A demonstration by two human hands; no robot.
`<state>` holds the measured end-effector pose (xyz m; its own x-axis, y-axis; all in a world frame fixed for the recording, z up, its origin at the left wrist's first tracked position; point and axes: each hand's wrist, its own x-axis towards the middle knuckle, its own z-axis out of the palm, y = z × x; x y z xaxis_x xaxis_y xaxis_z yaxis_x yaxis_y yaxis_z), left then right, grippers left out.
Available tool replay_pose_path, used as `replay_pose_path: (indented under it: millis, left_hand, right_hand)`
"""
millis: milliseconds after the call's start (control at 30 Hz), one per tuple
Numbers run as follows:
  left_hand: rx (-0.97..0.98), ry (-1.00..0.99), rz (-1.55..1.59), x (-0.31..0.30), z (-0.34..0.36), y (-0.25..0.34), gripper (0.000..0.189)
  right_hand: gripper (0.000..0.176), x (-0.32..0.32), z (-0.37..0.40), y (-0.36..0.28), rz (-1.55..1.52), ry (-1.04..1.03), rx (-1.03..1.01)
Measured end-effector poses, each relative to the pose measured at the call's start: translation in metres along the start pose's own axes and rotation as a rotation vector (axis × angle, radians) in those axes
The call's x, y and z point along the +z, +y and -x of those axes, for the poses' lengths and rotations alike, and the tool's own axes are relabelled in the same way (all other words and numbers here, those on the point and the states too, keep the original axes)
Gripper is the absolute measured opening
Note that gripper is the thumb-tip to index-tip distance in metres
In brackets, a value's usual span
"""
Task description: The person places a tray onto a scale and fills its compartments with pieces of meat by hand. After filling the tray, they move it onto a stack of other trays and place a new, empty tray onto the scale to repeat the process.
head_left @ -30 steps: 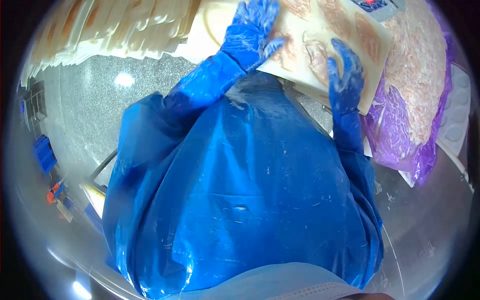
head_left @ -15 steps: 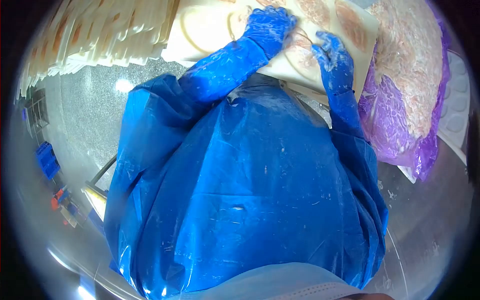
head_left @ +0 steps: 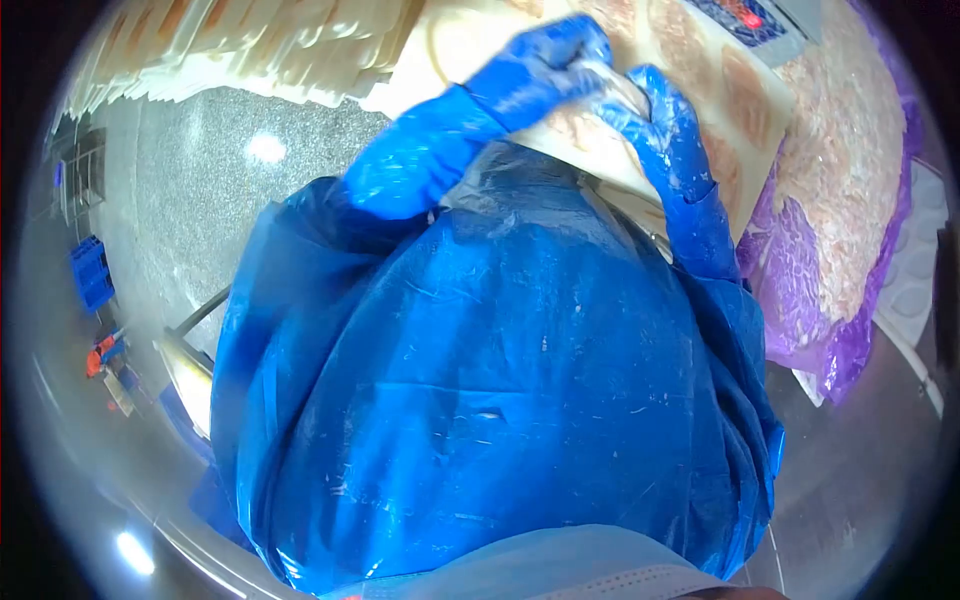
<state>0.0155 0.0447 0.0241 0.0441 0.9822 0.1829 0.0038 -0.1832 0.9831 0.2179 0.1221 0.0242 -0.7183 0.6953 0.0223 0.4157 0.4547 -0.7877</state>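
Note:
My hands, in blue gloves smeared with pale residue, meet above a white mould tray (head_left: pixel 575 130) with oval recesses. Several recesses hold pale pink shredded meat (head_left: pixel 680 45). Between the hands is a small whitish lump of the shredded meat (head_left: pixel 622 88). My left hand (head_left: pixel 572 62) is closed at the lump's left side, its fingers partly blurred. Thumb and fingers of my right hand (head_left: pixel 655 112) curl round the lump's right side. Both hands are raised a little over the tray's near part.
An open purple bag (head_left: pixel 780 255) heaped with shredded meat (head_left: pixel 845 170) lies to the right. Stacked white trays (head_left: pixel 250 50) stand at the upper left. A grey device (head_left: pixel 790 25) sits at the tray's far right corner. Another white moulded tray (head_left: pixel 915 235) is beyond the bag.
My hands were apart, on and just over the tray; now they have come together round the lump of meat. The view has shifted, bringing the grey device into sight.

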Motion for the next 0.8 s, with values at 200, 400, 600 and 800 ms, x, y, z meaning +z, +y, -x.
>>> replay_pose_path:
  millis: [200,400,600,800]
  left_hand:
    - [-0.097,0.296,-0.549,-0.101,0.031,0.026,0.018]
    - [0.157,0.103,-1.173,-0.102,0.076,-0.039,0.031]
    - [0.163,-0.251,-1.151,-0.125,0.099,-0.027,0.044]
    - [0.068,-0.116,-1.423,-0.104,0.074,-0.048,0.051]
  right_hand:
    - [0.04,0.073,-0.037,-0.03,-0.517,-0.041,0.112]
    - [0.038,0.109,-0.071,-0.022,0.296,0.29,-0.508]
    - [0.035,0.116,-0.078,-0.006,0.61,0.043,-0.724]
    - [0.036,0.124,-0.043,-0.036,0.529,0.057,-0.538]
